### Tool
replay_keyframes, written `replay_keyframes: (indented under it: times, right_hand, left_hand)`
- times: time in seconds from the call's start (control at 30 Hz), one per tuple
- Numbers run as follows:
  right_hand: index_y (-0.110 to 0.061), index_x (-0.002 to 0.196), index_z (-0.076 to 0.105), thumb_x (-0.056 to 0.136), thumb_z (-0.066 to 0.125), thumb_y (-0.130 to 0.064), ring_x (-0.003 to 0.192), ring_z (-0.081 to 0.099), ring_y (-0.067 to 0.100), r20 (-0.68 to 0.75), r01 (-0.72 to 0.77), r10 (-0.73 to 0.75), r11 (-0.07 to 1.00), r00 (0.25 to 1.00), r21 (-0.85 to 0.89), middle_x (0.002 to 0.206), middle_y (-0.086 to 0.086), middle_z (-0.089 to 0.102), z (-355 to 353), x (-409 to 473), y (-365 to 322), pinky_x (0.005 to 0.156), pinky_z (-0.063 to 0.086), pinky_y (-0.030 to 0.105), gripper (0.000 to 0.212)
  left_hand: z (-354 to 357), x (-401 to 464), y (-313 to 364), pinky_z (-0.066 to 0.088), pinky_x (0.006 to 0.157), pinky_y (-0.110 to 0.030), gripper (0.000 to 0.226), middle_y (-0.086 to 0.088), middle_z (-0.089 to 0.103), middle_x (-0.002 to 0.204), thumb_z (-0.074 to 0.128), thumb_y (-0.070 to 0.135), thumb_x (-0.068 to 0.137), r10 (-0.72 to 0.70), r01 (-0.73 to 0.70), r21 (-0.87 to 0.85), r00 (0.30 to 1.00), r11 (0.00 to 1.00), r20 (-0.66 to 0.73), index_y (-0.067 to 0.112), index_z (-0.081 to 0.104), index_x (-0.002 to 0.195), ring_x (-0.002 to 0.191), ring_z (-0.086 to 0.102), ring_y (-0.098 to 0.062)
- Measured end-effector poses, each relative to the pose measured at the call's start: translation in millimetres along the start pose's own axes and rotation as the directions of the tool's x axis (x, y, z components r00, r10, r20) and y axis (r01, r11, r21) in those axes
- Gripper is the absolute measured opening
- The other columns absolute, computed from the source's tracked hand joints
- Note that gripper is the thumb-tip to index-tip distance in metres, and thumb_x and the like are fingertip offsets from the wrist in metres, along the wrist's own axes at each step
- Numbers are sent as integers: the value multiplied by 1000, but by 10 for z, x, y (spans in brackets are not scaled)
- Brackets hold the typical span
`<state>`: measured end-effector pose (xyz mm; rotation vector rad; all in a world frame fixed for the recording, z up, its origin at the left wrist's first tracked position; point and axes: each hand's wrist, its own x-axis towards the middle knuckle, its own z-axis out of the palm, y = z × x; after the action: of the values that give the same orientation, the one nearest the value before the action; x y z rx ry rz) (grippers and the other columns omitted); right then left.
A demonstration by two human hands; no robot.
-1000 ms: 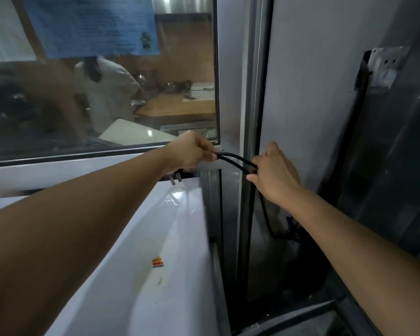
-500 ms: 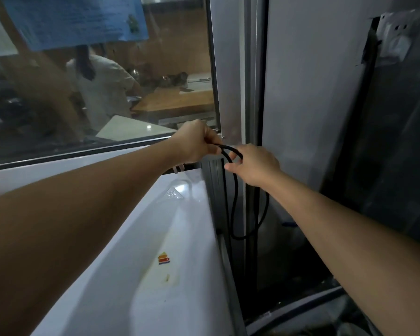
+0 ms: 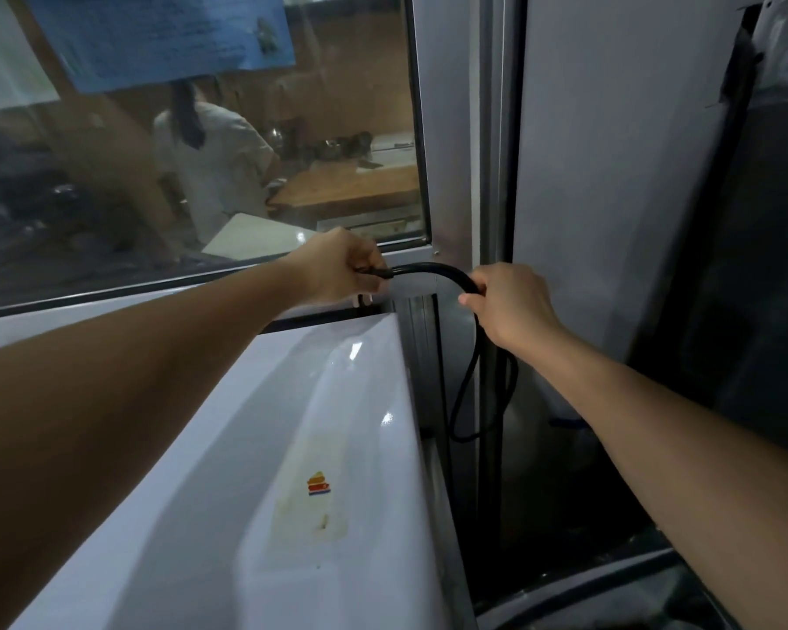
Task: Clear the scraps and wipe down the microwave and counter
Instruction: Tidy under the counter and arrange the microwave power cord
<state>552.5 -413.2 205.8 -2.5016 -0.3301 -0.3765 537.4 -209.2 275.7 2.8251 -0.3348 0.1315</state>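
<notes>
Cord (image 3: 433, 269) is gripped by both hands above the microwave's (image 3: 337, 447) back right corner. Left hand (image 3: 337, 268) is clenched on the plug end; right hand (image 3: 508, 306) is closed round the loop beside the narrow wall gap

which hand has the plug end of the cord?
The left hand: plug prongs poke out below its fist. The right hand only grips the cord mid-length, above the hanging loop.

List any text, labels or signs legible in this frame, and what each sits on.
No text can be read.
Blue paper on the window glass: lines of print, too blurred to read.
Small coloured sticker on the white appliance top: orange, red and blue bands, no legible words.
</notes>
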Motion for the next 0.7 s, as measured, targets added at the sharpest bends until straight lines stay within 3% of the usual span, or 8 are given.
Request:
replay_keyframes:
  times: [0.23,0.43,0.7]
  right_hand:
    - [-8,83,54,94,55,-20,76,52,22,-64,-19,18,999,998,-27,86,9,53,179,74,-9,62,36,28,17]
    - [-4,92,54,95,52,-16,75,45,20,-148,-35,37,999,988,17,89,8,47,358,94,41,63,35,30,13]
    - [-2,104,55,95,52,-19,92,56,36,-311,-67,71,997,948,24,108,19,55,421,121,-26,67,32,31,19]
  left_hand:
    - [-19,5,-43,39,78,-24,33,3,60,97,68,14,84,28,-29,113,1000,993,11,19,64,117,85,55,-16]
    - [61,21,-35,41,71,-26,31,3,59,92,72,14,78,91,-65,197,988,978,-123,20,67,108,80,52,-15]
    - [60,-3,-50,52,79,-35,29,6,56,89,75,14,75,68,-24,179,967,984,-246,19,67,102,83,55,-18]
